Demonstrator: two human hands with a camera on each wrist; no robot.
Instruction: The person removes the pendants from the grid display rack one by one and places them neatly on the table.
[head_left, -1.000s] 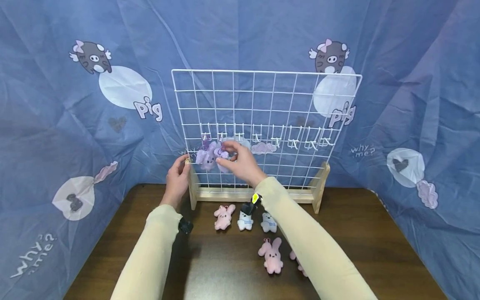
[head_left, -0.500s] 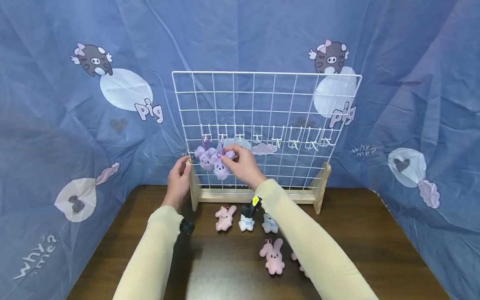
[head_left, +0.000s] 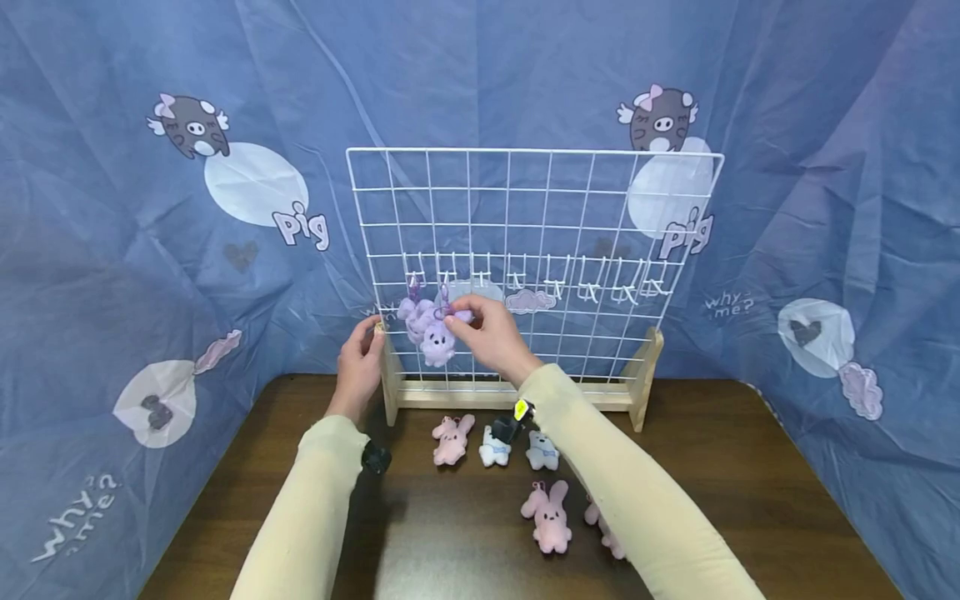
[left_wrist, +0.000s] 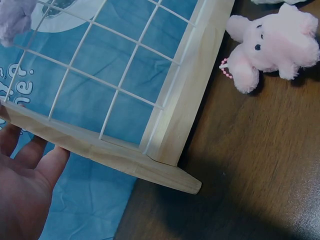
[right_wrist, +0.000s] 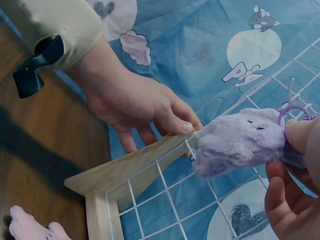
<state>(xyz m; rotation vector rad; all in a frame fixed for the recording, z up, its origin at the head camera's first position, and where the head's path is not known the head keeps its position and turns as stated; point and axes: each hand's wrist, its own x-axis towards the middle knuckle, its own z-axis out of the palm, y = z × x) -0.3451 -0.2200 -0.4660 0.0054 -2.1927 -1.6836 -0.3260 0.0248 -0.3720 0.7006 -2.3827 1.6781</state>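
My right hand (head_left: 491, 337) pinches a purple plush bunny keychain (head_left: 437, 344) near its ear and ring, in front of a white wire grid rack (head_left: 525, 227). In the right wrist view the purple ring (right_wrist: 295, 111) shows beside my thumb. Behind it, partly covered, a second purple plush keychain (head_left: 413, 317) hangs from the leftmost hook. The held plush hangs below the second hook (head_left: 447, 279); whether its strap is on that hook is hard to tell. My left hand (head_left: 357, 367) grips the rack's left wooden upright (left_wrist: 95, 145), thumb at its top end.
Several bare white hooks (head_left: 588, 292) line the grid to the right. On the brown table (head_left: 450, 533) lie pink plush bunnies, one near the rack (head_left: 452, 442) and one further forward (head_left: 551, 521), and white plush bears (head_left: 542, 450). My right sleeve partly covers another pink plush (head_left: 606, 529).
The right hand has moved slightly down and right, drawing the purple plush lower, so its face now shows in front of the other purple one. The left hand keeps its hold.
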